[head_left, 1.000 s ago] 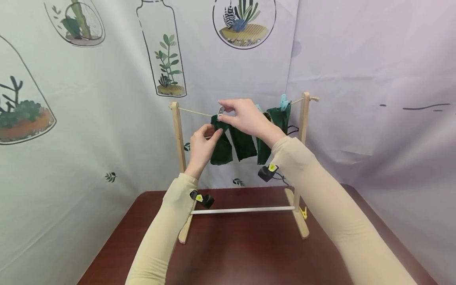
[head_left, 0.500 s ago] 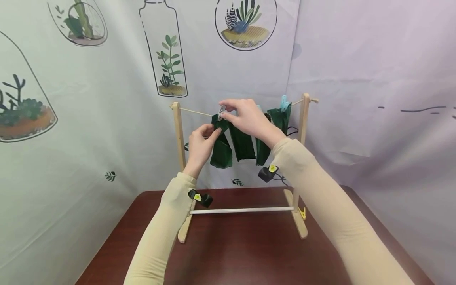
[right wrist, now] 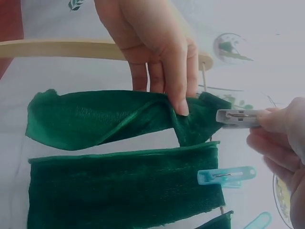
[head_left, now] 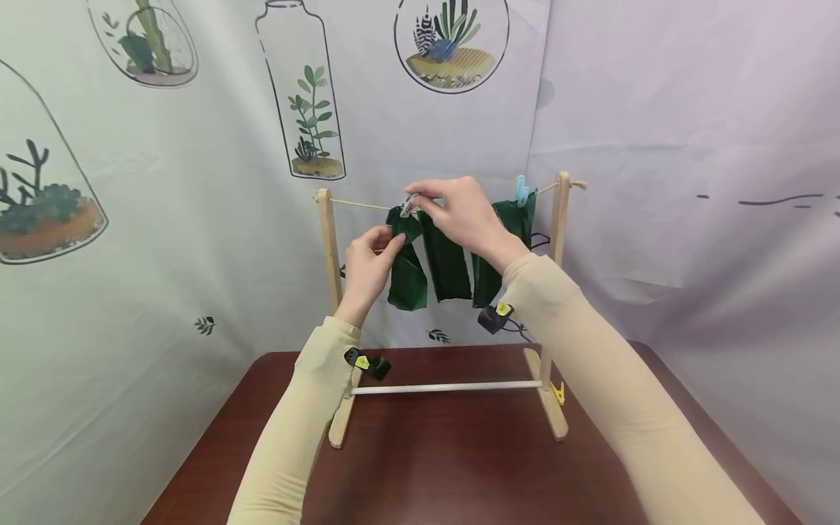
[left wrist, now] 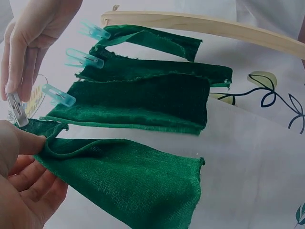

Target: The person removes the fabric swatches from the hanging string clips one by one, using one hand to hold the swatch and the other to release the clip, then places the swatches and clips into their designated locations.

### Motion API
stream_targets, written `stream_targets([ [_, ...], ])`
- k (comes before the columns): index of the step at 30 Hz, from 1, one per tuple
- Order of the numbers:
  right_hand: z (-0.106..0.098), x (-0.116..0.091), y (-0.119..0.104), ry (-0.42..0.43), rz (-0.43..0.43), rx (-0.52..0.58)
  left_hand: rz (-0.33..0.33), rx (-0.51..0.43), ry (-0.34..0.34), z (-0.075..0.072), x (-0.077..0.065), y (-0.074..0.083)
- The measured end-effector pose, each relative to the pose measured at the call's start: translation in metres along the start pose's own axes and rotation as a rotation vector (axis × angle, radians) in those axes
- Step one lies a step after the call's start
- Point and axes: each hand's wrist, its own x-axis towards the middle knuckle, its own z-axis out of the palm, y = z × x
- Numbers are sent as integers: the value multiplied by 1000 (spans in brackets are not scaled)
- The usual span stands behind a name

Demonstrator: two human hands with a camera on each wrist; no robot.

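Observation:
My left hand [head_left: 369, 266] pinches the upper part of a dark green cloth [head_left: 408, 284] between thumb and fingers; the cloth is folded over there and hangs at the line's left side. In my right hand [head_left: 467, 215] is a pale grey clothespin [head_left: 408, 206], held by thumb and fingertips. The right wrist view shows the clothespin [right wrist: 231, 118] with its tip at the cloth's top edge, by the line; whether it has bitten on both is hard to tell. More green cloths [left wrist: 138, 102] hang alongside, held by light blue clothespins [left wrist: 58, 95].
A wooden rack with a left post [head_left: 328, 248], a right post [head_left: 560, 226] and a string line [head_left: 357, 205] stands on a dark red table [head_left: 433, 452]. A white bar [head_left: 446, 387] joins its feet. A yellow clothespin [head_left: 558, 394] lies by the right foot. Patterned fabric hangs behind.
My right hand has shifted slightly up and right, and the grey clothespin leans more to the right. The left hand keeps its pinch, moving slightly left.

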Motion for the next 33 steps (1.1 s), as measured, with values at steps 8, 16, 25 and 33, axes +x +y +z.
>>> stream_targets([
  [8,-3,-1,1,43,-20,19,-13,7,-19,-4,-1,1],
  [16,-19,-7,1,106,-49,26,-30,-9,-42,-9,-4,0],
  [25,-47,-25,9,121,-27,-40,-19,-4,-39,-23,-9,2],
  [33,-72,-47,28,134,51,-57,-2,36,-22,-43,-14,-4],
])
